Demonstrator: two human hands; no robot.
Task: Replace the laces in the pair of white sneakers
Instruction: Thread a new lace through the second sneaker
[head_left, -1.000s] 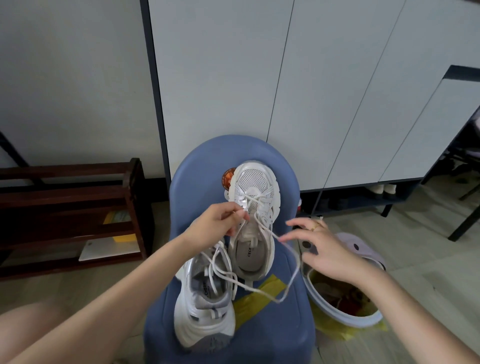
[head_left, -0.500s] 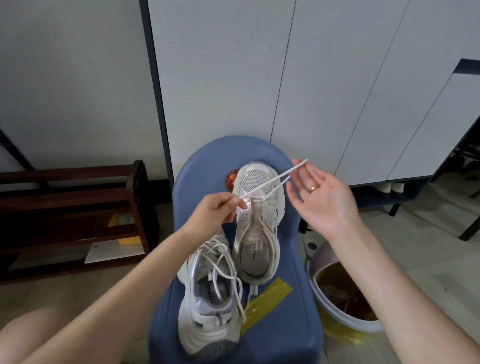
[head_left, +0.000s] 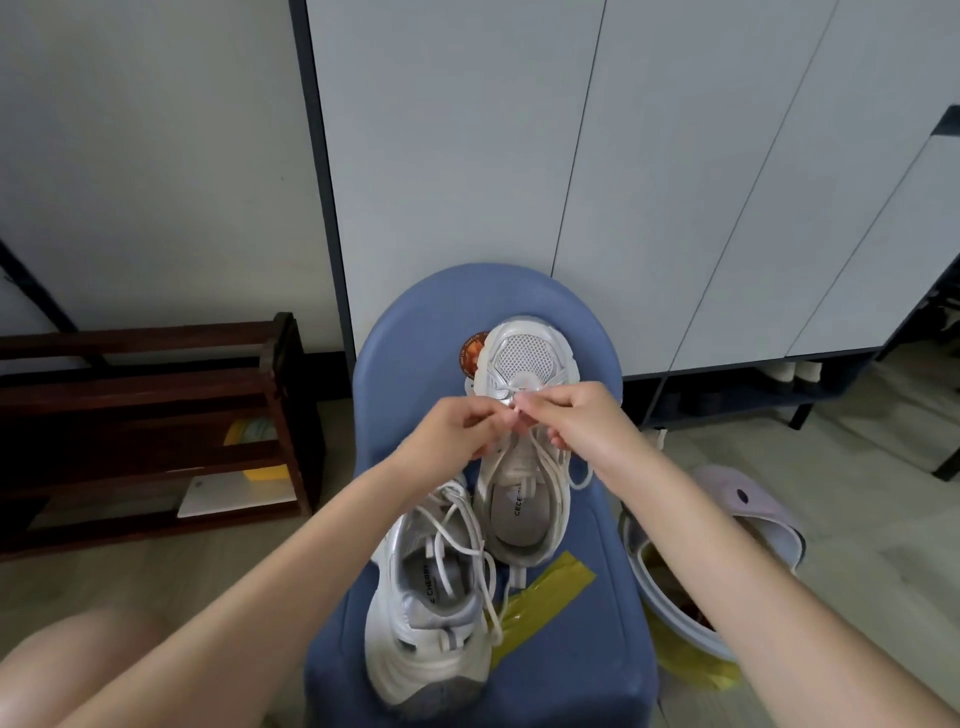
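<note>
Two white sneakers (head_left: 478, 514) lie on the blue chair (head_left: 587, 613); left hand (head_left: 452, 428) and right hand (head_left: 582, 415) pinch lace (head_left: 540, 457) at the farther sneaker's lowest eyelets, so lacing looks barely begun.

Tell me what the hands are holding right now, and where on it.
Both hands pinch the white lace at the far sneaker's front eyelets.

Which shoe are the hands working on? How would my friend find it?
Find the blue chair by the grey cupboards. Two white sneakers lie on its seat. It is the far sneaker, toe toward the cupboards, beside an orange sticker, with both hands pinching its lace.
</note>
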